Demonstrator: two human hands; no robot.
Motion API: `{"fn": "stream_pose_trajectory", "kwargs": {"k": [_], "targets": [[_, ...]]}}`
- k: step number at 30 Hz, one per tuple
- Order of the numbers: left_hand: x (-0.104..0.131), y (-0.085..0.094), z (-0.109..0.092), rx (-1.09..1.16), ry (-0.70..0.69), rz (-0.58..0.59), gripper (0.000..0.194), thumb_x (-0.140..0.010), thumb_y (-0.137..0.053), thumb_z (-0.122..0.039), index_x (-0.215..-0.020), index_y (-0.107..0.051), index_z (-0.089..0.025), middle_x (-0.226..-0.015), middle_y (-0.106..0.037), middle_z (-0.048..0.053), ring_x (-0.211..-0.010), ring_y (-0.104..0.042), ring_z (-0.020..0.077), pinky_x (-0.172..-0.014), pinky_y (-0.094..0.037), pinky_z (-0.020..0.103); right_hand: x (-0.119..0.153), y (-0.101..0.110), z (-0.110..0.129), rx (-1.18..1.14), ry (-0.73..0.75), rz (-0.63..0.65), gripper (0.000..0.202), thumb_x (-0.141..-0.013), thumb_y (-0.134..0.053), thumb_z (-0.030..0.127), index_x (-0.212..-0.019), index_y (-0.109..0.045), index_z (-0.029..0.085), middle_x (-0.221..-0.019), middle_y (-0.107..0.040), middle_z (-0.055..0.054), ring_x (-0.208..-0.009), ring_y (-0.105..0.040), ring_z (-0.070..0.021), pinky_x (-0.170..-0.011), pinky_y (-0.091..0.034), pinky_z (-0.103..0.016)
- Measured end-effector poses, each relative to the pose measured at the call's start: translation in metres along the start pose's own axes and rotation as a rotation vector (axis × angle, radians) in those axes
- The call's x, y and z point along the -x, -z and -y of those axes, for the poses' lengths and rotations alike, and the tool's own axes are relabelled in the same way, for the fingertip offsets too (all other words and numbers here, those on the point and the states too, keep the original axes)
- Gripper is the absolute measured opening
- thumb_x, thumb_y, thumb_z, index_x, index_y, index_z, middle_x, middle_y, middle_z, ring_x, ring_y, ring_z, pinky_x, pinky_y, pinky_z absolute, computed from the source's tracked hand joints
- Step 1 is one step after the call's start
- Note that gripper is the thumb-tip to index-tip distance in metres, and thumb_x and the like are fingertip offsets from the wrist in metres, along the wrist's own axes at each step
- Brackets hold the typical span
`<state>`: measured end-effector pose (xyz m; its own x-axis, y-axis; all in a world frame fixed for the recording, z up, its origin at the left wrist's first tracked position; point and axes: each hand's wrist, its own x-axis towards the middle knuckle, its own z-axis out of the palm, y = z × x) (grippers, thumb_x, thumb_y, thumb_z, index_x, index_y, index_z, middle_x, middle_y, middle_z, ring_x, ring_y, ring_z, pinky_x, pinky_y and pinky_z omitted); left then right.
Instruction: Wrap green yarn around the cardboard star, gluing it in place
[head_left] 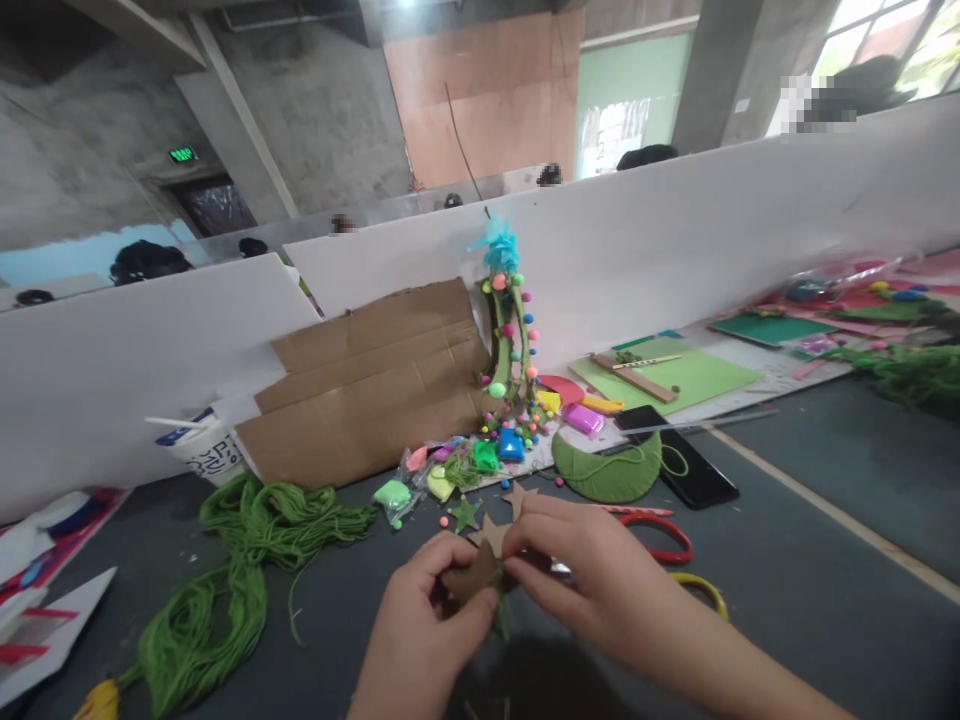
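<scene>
Both hands meet over the dark table. My left hand (427, 615) is closed on a brown curved cardboard piece (474, 578), thumb in front. My right hand (581, 560) pinches the same piece at its right side, its fingertips hiding part of it. A bit of green yarn (501, 615) shows below the fingers. Just beyond lie cardboard stars (491, 535) and a green star (464, 514). A yarn-wrapped green crescent (607, 468) lies farther back. Beside my right hand are red-handled scissors (664, 537) and a yellow handle (705, 592), both partly hidden by the arm.
Green yarn skeins (240, 560) lie at left, near a white cup (202, 450). Cardboard sheets (375, 385) lean on a white partition (675, 240). A pompom-covered green decoration (510, 340) stands at the middle back, clay packets (511, 445) below it. A black phone (690, 470) lies right.
</scene>
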<state>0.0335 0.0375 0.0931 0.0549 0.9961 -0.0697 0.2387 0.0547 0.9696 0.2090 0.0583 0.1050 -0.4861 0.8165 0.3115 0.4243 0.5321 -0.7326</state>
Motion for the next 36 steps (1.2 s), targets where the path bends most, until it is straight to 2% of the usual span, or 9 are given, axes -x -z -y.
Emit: {"fn": "stream_pose_trajectory", "kwargs": {"k": [5, 8, 10, 13, 18, 22, 26, 32, 36], "targets": [[0.001, -0.001, 0.001, 0.263, 0.102, 0.156, 0.007, -0.060, -0.067, -0.017, -0.065, -0.064, -0.017, -0.056, -0.052, -0.005, -0.047, -0.046, 0.0103, -0.045, -0.042, 0.022, -0.008, -0.001, -0.015, -0.550, -0.247, 0.120, 0.006, -0.075, -0.063, 0.013, -0.070, -0.064, 0.016, -0.062, -0.051, 0.005, -0.059, -0.043, -0.0087, -0.054, -0.030, -0.020], [0.000, -0.001, 0.002, 0.309, 0.095, 0.181, 0.009, -0.062, -0.070, -0.020, -0.069, -0.065, -0.017, -0.057, -0.055, -0.004, -0.050, -0.050, 0.0106, -0.049, -0.043, 0.022, -0.012, -0.011, -0.024, -0.891, -0.438, 0.184, 0.007, -0.072, -0.065, 0.019, -0.068, -0.061, 0.015, -0.053, -0.043, 0.008, -0.047, -0.030, -0.0058, -0.044, -0.021, -0.020], [-0.002, 0.000, 0.004, 0.321, 0.080, 0.161, 0.014, -0.060, -0.074, -0.021, -0.070, -0.066, -0.017, -0.057, -0.053, -0.005, -0.050, -0.048, 0.0086, -0.049, -0.040, 0.019, -0.014, -0.017, -0.027, -0.992, -0.502, 0.206, 0.009, -0.071, -0.063, 0.022, -0.066, -0.057, 0.016, -0.051, -0.038, 0.009, -0.043, -0.023, -0.0050, -0.040, -0.015, -0.020], [-0.003, 0.000, 0.003, 0.325, 0.069, 0.147, 0.015, -0.059, -0.078, -0.023, -0.067, -0.067, -0.016, -0.057, -0.053, -0.005, -0.050, -0.047, 0.0073, -0.048, -0.038, 0.018, -0.014, -0.021, -0.030, -1.094, -0.552, 0.259, 0.009, -0.069, -0.062, 0.021, -0.065, -0.054, 0.017, -0.048, -0.035, 0.010, -0.041, -0.021, -0.0050, -0.039, -0.012, -0.020], [0.001, -0.001, -0.005, 0.505, 0.137, 0.143, 0.015, -0.059, -0.080, -0.022, -0.062, -0.067, -0.015, -0.058, -0.057, -0.002, -0.053, -0.051, 0.0109, -0.050, -0.047, 0.023, -0.011, -0.023, -0.029, -1.247, -0.565, 0.297, 0.011, -0.071, -0.064, 0.022, -0.068, -0.055, 0.017, -0.046, -0.031, 0.011, -0.041, -0.016, -0.0050, -0.038, -0.008, -0.020], [0.004, 0.000, -0.009, 0.577, 0.161, 0.114, 0.017, -0.058, -0.081, -0.023, -0.064, -0.068, -0.014, -0.059, -0.057, -0.002, -0.055, -0.050, 0.0115, -0.049, -0.048, 0.022, -0.009, -0.027, -0.027, -1.303, -0.522, 0.247, 0.011, -0.073, -0.067, 0.023, -0.074, -0.058, 0.018, -0.044, -0.027, 0.013, -0.040, -0.013, -0.0051, -0.038, -0.008, -0.020], [0.003, 0.001, -0.008, 0.603, 0.161, 0.155, 0.016, -0.059, -0.081, -0.023, -0.063, -0.068, -0.014, -0.056, -0.056, -0.002, -0.053, -0.050, 0.0112, -0.050, -0.048, 0.022, -0.008, -0.028, -0.025, -1.272, -0.497, 0.216, 0.014, -0.073, -0.070, 0.025, -0.074, -0.059, 0.017, -0.048, -0.034, 0.011, -0.039, -0.016, -0.0044, -0.037, -0.008, -0.021], [0.001, 0.001, -0.005, 0.619, 0.126, 0.176, 0.013, -0.061, -0.079, -0.021, -0.064, -0.068, -0.014, -0.057, -0.056, -0.001, -0.054, -0.050, 0.0121, -0.050, -0.047, 0.023, -0.009, -0.026, -0.021, -1.089, -0.437, 0.166, 0.017, -0.078, -0.067, 0.030, -0.075, -0.057, 0.017, -0.051, -0.034, 0.010, -0.042, -0.017, -0.0052, -0.039, -0.010, -0.021], [0.002, -0.002, -0.008, 0.651, 0.170, 0.077, 0.010, -0.063, -0.078, -0.017, -0.066, -0.068, -0.014, -0.061, -0.057, -0.002, -0.056, -0.050, 0.0113, -0.050, -0.047, 0.021, -0.009, -0.029, -0.018, -0.881, -0.373, 0.054, 0.014, -0.079, -0.064, 0.028, -0.073, -0.057, 0.016, -0.056, -0.041, 0.008, -0.047, -0.030, -0.0064, -0.045, -0.023, -0.019]]}}
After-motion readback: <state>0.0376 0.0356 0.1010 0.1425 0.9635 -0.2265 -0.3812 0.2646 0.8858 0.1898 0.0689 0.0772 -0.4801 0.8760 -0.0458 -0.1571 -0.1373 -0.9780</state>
